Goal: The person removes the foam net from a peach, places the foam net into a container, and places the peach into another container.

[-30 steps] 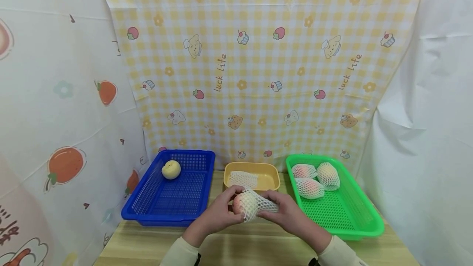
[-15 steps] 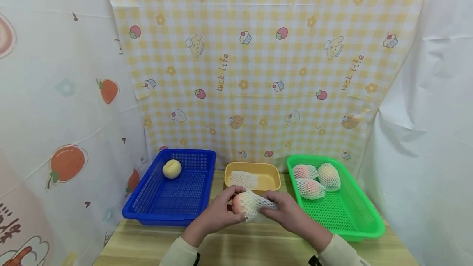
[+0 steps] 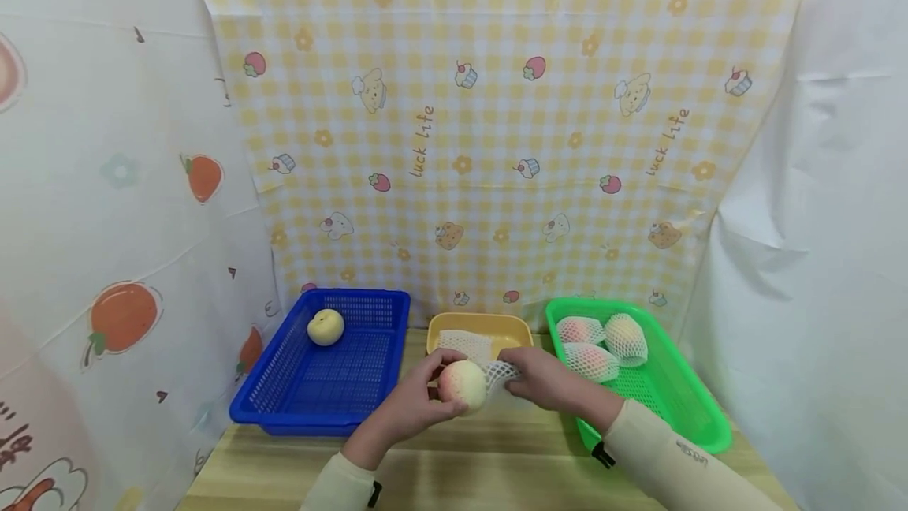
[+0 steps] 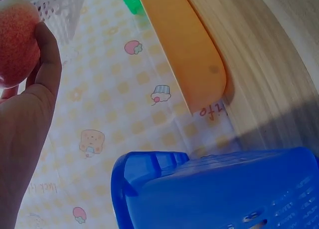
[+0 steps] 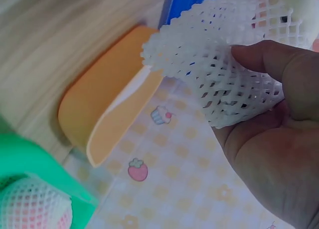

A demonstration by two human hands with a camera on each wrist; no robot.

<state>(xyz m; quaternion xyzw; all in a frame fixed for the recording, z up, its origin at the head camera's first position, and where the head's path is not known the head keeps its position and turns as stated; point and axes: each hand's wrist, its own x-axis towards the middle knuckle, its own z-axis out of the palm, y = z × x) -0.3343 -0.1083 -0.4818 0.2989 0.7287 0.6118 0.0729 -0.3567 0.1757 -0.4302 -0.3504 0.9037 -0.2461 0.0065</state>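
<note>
Above the table's middle, my left hand grips a peach between thumb and fingers. Most of the peach is bare in the head view; its red side shows in the left wrist view, where the same peach sits in the curled fingers. A white foam fruit net is pinched by my right hand, just right of the peach. In the right wrist view, the net bunches under the thumb and stretches toward the peach. Whether the net's edge still touches the peach cannot be told.
A blue basket at left has one bare peach. A yellow box behind my hands contains white foam nets. In the green basket at right lie 3 netted peaches.
Earlier the net covered much of the peach; now it is off most of it and bunched at my right hand. The right hand has shifted slightly up; the left still grips the peach.
</note>
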